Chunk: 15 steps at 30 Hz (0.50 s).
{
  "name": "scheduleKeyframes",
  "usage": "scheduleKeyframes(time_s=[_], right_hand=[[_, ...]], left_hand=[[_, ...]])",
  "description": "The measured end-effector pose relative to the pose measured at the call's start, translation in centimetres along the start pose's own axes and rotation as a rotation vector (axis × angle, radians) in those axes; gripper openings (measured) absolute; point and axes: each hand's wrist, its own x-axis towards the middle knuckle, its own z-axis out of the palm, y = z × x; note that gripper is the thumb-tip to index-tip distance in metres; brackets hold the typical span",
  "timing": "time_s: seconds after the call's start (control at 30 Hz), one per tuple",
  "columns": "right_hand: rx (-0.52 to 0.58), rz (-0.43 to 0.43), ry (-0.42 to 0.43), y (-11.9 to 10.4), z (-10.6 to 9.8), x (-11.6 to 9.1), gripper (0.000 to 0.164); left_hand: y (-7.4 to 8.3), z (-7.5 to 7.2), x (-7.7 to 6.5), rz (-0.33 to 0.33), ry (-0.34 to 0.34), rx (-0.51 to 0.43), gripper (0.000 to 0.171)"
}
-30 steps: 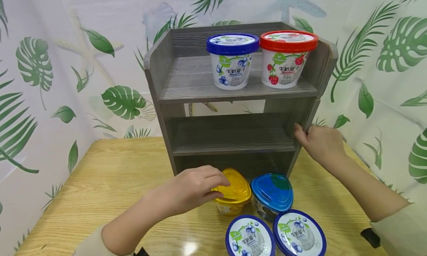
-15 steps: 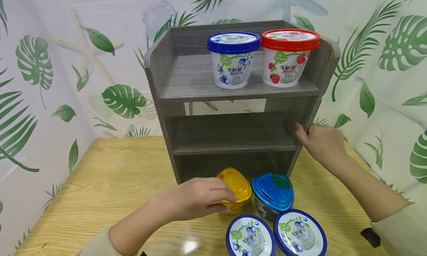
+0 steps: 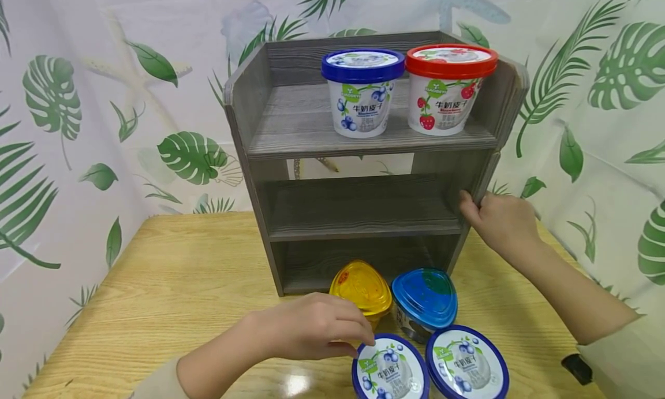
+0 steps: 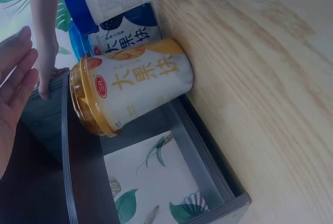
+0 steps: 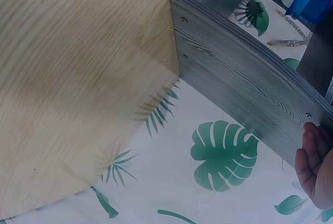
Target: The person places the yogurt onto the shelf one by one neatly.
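My left hand (image 3: 322, 327) hovers with loosely bent fingers over the front of the table. Its fingertips overlap the lid edge of the front-left blueberry tub (image 3: 389, 373) and hold nothing. Just behind that hand stands a tub with a yellow lid (image 3: 363, 286), its white printed side showing in the left wrist view (image 4: 140, 81). To the right of it is a tub with a clear blue lid (image 3: 426, 298). My right hand (image 3: 501, 223) grips the right side panel of the grey wooden shelf (image 3: 363, 234), thumb inside and fingers along the outer face.
On the shelf's top board stand a blue-lidded blueberry tub (image 3: 363, 104) and a red-lidded strawberry tub (image 3: 449, 99). Another blueberry tub (image 3: 467, 364) stands at the front right of the wooden table (image 3: 197, 272). Leaf-printed cloth (image 3: 130, 145) surrounds the table.
My left hand has moved from over the yellow lid toward the front and slightly right, to the front-left blueberry tub. My right hand stays on the shelf panel.
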Motion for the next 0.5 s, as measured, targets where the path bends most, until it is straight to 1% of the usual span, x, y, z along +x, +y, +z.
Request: scheduleKeyframes(time_s=[0.2,0.3,0.4,0.5], right_hand=[[-0.004,-0.002,0.033,0.15,0.30,-0.14,0.066],[-0.006,-0.002,0.039,0.22,0.43,-0.16,0.068],[-0.006,-0.004,0.047,0.20,0.43,-0.12,0.071],[-0.006,-0.005,0.053,0.15,0.41,-0.05,0.073]], left_hand=[[0.06,0.44,0.00,0.052,0.002,0.061,0.027],[0.15,0.57,-0.07,0.061,-0.019,0.056,0.028],[0.23,0.68,-0.18,0.056,-0.040,0.058,0.027],[0.30,0.82,-0.25,0.064,-0.047,0.057,0.027]])
